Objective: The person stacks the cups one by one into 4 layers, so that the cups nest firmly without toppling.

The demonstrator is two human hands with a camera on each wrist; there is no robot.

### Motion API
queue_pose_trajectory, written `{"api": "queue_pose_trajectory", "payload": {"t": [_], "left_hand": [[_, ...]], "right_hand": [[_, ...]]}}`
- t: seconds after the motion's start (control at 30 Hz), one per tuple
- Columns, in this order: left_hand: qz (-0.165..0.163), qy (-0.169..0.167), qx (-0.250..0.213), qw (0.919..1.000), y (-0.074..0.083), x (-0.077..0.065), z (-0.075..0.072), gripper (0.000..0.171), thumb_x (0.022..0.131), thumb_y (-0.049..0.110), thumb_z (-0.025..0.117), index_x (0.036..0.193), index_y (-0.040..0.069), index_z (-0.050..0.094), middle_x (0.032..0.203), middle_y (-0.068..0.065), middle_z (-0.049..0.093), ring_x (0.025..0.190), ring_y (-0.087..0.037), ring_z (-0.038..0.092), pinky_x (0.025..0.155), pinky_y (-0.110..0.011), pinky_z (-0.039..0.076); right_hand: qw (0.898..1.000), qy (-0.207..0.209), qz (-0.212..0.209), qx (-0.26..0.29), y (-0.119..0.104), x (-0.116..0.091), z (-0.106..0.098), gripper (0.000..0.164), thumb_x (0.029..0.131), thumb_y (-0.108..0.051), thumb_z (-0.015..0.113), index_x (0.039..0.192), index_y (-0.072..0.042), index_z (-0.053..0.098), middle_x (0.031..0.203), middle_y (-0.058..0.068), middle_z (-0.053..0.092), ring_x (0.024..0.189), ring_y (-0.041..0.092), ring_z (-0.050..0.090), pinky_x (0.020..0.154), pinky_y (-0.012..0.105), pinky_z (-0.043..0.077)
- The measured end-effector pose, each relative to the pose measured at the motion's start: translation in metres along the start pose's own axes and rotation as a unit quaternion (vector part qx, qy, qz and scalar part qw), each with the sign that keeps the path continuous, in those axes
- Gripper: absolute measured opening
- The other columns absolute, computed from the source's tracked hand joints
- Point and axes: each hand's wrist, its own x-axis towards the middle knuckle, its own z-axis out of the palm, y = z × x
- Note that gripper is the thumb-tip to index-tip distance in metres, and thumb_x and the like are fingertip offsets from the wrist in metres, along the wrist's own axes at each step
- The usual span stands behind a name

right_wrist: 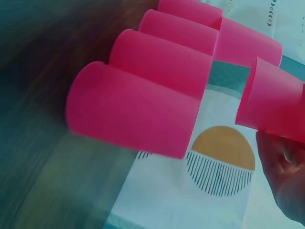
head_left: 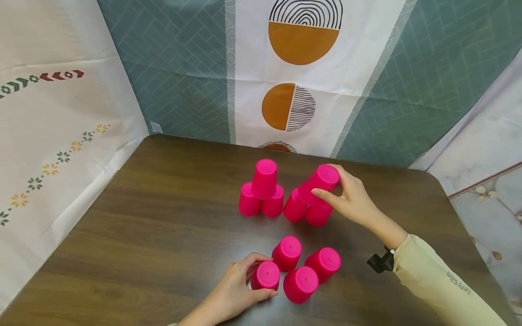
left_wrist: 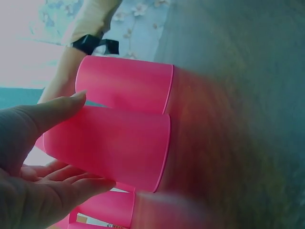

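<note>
My right hand holds a pink plastic cup, mouth down and tilted, between thumb and fingers. In the right wrist view that cup hangs apart from the upturned cups beneath it. Under it stand two pink cups, side by side. To their left, one cup rests across two others, forming a small pyramid. Nearer the front, my left hand grips another upturned cup, its thumb on one side and fingers on the other. This cup stands on the table.
Beside the left hand's cup stand three more upturned pink cups, at the back, right and front. The brown wooden table meets a patterned cloth at its far edge. Another cloth hangs along the left.
</note>
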Motion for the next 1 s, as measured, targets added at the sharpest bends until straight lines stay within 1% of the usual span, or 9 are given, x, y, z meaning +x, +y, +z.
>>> {"api": "queue_pose_trajectory", "payload": {"t": [0.13, 0.23, 0.4, 0.5, 0.63, 0.7, 1.0], "left_hand": [[-0.003, -0.007, -0.006, 1.0, 0.001, -0.001, -0.003, 0.044, 0.072, 0.02, 0.082, 0.108, 0.014, 0.058, 0.103, 0.003, 0.065, 0.095, -0.007, 0.062, 0.088, -0.022, 0.049], [-0.005, -0.012, -0.01, 0.9999, 0.001, 0.0, -0.004, 0.044, 0.071, 0.019, 0.082, 0.108, 0.013, 0.058, 0.103, 0.003, 0.065, 0.096, -0.007, 0.062, 0.088, -0.022, 0.049], [-0.009, -0.018, -0.016, 0.9997, 0.001, 0.001, -0.004, 0.043, 0.072, 0.02, 0.082, 0.107, 0.014, 0.058, 0.102, 0.003, 0.064, 0.094, -0.006, 0.062, 0.086, -0.021, 0.05], [-0.019, -0.029, -0.028, 0.999, 0.001, 0.001, -0.004, 0.043, 0.072, 0.02, 0.082, 0.107, 0.015, 0.058, 0.102, 0.004, 0.064, 0.094, -0.006, 0.061, 0.087, -0.02, 0.049], [-0.033, -0.05, -0.055, 0.9967, 0.002, 0.001, -0.006, 0.044, 0.072, 0.018, 0.081, 0.109, 0.014, 0.058, 0.104, 0.003, 0.063, 0.095, -0.006, 0.061, 0.088, -0.017, 0.047], [-0.035, -0.055, -0.065, 0.9958, 0.002, 0.002, -0.007, 0.044, 0.072, 0.017, 0.081, 0.109, 0.013, 0.057, 0.104, 0.002, 0.063, 0.095, -0.007, 0.061, 0.088, -0.017, 0.047], [-0.03, -0.064, -0.072, 0.9949, 0.001, 0.005, -0.007, 0.044, 0.072, 0.017, 0.081, 0.108, 0.012, 0.058, 0.104, 0.001, 0.063, 0.095, -0.007, 0.062, 0.087, -0.017, 0.048]], "right_hand": [[1.0, -0.019, 0.011, 0.017, -0.005, 0.012, 0.01, 0.05, 0.078, -0.028, 0.076, 0.119, -0.011, 0.053, 0.101, 0.0, 0.065, 0.087, 0.015, 0.065, 0.073, 0.039, 0.055], [0.999, -0.029, 0.007, 0.014, -0.005, 0.018, 0.017, 0.051, 0.077, -0.029, 0.077, 0.119, -0.012, 0.054, 0.102, -0.001, 0.065, 0.089, 0.015, 0.065, 0.075, 0.037, 0.055], [0.999, -0.045, -0.01, 0.008, -0.007, 0.024, 0.025, 0.056, 0.075, -0.028, 0.079, 0.12, -0.01, 0.053, 0.105, 0.001, 0.064, 0.095, 0.017, 0.063, 0.078, 0.037, 0.055], [0.999, -0.05, -0.009, 0.013, -0.007, 0.027, 0.032, 0.058, 0.073, -0.029, 0.08, 0.121, -0.01, 0.053, 0.106, 0.001, 0.064, 0.097, 0.017, 0.063, 0.078, 0.036, 0.055], [0.998, -0.049, 0.008, 0.025, -0.004, 0.03, 0.038, 0.059, 0.073, -0.03, 0.081, 0.122, -0.011, 0.054, 0.108, 0.002, 0.064, 0.098, 0.018, 0.062, 0.078, 0.037, 0.055], [0.999, -0.047, 0.011, 0.024, -0.003, 0.031, 0.041, 0.06, 0.072, -0.03, 0.081, 0.122, -0.011, 0.054, 0.109, 0.002, 0.064, 0.098, 0.018, 0.062, 0.078, 0.037, 0.055], [0.998, -0.052, 0.029, 0.018, -0.002, 0.03, 0.044, 0.059, 0.072, -0.035, 0.08, 0.121, -0.014, 0.055, 0.105, 0.0, 0.066, 0.091, 0.017, 0.065, 0.073, 0.034, 0.056]]}}
